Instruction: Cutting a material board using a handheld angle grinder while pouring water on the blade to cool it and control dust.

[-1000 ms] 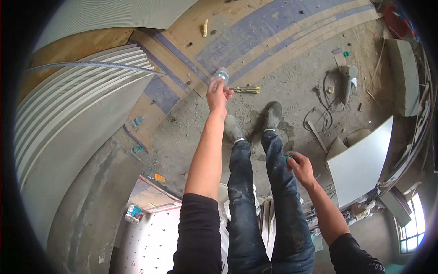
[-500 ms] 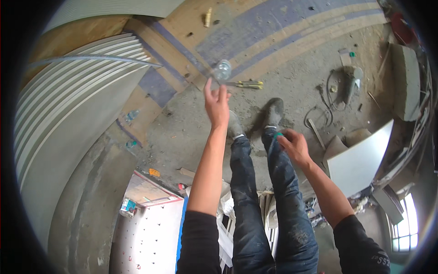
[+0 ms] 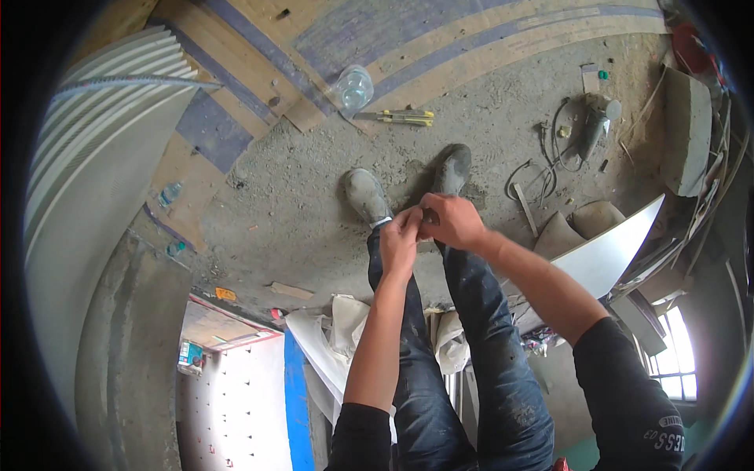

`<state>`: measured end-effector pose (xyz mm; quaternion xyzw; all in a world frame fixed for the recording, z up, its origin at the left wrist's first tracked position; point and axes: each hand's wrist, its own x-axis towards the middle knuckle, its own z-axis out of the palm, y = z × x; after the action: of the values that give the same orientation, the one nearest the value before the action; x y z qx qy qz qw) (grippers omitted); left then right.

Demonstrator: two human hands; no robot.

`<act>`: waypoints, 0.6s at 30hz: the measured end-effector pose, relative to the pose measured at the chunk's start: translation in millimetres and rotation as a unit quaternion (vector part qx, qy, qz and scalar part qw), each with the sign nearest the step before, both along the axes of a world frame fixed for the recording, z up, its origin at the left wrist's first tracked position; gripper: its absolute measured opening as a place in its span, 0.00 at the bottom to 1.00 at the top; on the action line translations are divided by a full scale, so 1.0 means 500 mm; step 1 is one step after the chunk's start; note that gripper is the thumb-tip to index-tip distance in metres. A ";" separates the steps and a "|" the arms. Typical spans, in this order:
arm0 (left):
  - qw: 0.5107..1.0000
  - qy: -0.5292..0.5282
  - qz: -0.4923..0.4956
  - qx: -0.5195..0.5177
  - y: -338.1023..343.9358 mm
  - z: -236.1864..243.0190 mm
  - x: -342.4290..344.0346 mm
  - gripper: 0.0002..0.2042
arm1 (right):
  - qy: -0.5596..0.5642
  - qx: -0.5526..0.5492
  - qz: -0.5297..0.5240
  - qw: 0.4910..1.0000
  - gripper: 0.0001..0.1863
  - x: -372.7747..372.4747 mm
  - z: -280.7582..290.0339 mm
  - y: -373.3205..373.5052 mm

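Note:
My left hand [image 3: 402, 239] and my right hand [image 3: 452, 221] meet in front of my shins, above my grey shoes, both with fingers bent closed. A small dark thing shows between their fingertips; I cannot make out what it is or which hand holds it. Beyond my feet a clear plastic bottle [image 3: 355, 86] rests on the floor, beside slim tools with yellow handles [image 3: 412, 118].
Cardboard sheeting [image 3: 220, 125] covers part of the concrete floor [image 3: 275, 212]. Stacked curved white panels [image 3: 102, 173] stand left. At right lie a corded power tool [image 3: 597, 125], a concrete block [image 3: 683, 137] and a white board [image 3: 605, 251]. Another small bottle [image 3: 169, 194] lies left.
My left hand has let go of the bottle, which now rests on the floor, and has come down to meet my right hand. The green thing in my right fingers is now hidden.

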<state>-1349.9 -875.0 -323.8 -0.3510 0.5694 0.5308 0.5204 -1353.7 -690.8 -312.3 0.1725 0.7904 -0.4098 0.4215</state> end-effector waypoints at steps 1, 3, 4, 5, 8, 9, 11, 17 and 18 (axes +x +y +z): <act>0.998 0.007 0.065 -0.018 -0.032 -0.023 0.015 0.17 | 0.002 -0.094 -0.007 0.996 0.20 -0.013 -0.029 0.005; 0.981 0.010 0.187 -0.052 -0.044 -0.038 0.013 0.16 | 0.059 -0.083 -0.005 0.995 0.21 -0.028 -0.102 0.024; 0.981 0.010 0.186 -0.052 -0.053 -0.044 0.016 0.16 | 0.120 0.010 0.002 0.993 0.22 -0.043 -0.145 0.018; 0.978 0.025 0.190 -0.080 -0.080 -0.039 0.023 0.16 | 0.128 0.053 -0.008 0.990 0.22 -0.088 -0.171 0.006; 0.982 0.047 0.157 -0.092 -0.105 -0.019 0.059 0.16 | 0.242 0.180 0.054 0.952 0.20 -0.189 -0.281 0.030; 0.987 0.029 0.138 -0.081 -0.107 -0.025 0.101 0.17 | 0.237 0.180 0.061 0.953 0.20 -0.186 -0.336 0.031; 0.990 -0.004 0.129 -0.058 -0.094 -0.004 0.126 0.17 | 0.220 0.242 0.215 0.920 0.16 -0.199 -0.400 0.045; 0.991 0.013 0.117 -0.055 -0.132 0.111 0.158 0.20 | 0.180 0.161 0.227 0.943 0.13 -0.156 -0.310 -0.048; 0.994 0.024 0.071 -0.076 -0.155 0.135 0.150 0.20 | 0.124 0.126 0.166 0.970 0.16 -0.146 -0.263 -0.079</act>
<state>-1274.9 -952.4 -256.6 -0.4158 0.5940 0.5303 0.4394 -1426.9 -730.2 -443.8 0.0382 0.8993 -0.2497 0.3569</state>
